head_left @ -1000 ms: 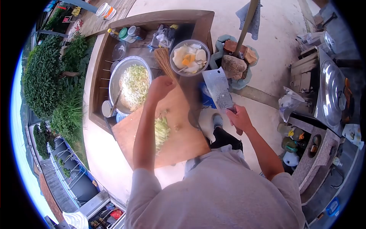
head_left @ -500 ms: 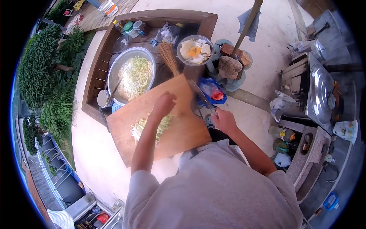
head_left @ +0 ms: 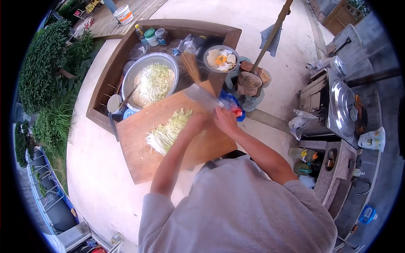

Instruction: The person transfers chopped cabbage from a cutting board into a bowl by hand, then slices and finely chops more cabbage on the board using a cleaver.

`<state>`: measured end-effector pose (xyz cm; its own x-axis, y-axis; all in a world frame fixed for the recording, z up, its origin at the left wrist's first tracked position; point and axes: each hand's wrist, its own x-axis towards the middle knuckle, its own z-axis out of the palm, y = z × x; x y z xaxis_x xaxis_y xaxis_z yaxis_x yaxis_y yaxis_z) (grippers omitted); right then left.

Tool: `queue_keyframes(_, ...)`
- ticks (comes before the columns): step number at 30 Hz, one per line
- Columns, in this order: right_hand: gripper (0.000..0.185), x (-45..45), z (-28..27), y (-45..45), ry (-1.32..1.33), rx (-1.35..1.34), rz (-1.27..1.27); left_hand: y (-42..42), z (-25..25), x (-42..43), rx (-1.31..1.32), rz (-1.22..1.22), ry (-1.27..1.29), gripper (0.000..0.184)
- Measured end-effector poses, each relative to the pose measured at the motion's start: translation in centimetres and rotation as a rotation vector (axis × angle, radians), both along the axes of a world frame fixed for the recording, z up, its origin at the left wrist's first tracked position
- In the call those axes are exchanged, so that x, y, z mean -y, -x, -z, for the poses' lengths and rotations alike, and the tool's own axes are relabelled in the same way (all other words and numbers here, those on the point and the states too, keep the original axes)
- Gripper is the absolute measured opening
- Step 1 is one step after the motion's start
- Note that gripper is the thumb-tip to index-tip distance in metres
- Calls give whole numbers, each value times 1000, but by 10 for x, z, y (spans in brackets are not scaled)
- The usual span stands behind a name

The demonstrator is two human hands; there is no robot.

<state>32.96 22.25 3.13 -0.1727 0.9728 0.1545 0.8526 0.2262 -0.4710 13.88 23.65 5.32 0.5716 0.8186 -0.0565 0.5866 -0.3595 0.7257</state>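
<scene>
My right hand [head_left: 225, 119] is closed round the handle of a cleaver [head_left: 202, 97]. The wide blade lies over the far right part of a wooden cutting board [head_left: 130, 158], its face turned up toward me. Close beside it, over the board, is my left hand [head_left: 197, 123]; its fingers are blurred and partly hidden. Shredded cabbage [head_left: 171, 131] lies in a slanting heap on the board, just left of my left hand. Beyond the board stands a large metal basin [head_left: 174, 67] with chopped cabbage in it and a stick-like handle leaning out.
A wooden frame [head_left: 99, 95] surrounds the basin, several jars [head_left: 150, 37] and a straw broom [head_left: 190, 66]. A bowl of food pieces [head_left: 221, 59] sits on its right corner. Stones [head_left: 249, 83] hold a pole [head_left: 274, 33]. To the right are a metal-lidded stove [head_left: 342, 107] and a stone sink [head_left: 337, 168].
My right hand has brought the cleaver left over the board, turning its blade. My left hand has moved right and nearer to me, off the shredded cabbage. The whole view has shifted slightly.
</scene>
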Motion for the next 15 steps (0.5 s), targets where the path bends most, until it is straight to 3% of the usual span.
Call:
queue_keyframes(3, 39, 4, 7, 7, 3, -7, -5, 10, 6, 3, -128, -7, -93, 25)
queue_keyframes(9, 44, 8, 8, 21, -34, 52, -38, 61, -48, 25, 235, -488, -46, 28)
queue_keyframes(11, 40, 7, 9, 23, 20, 42, -40, 81, -39, 26, 422, -636, 124, 29)
queue_keyframes(15, 42, 7, 5, 26, 7, 170, -74, 94, -36, 35, 615, -728, 119, 31)
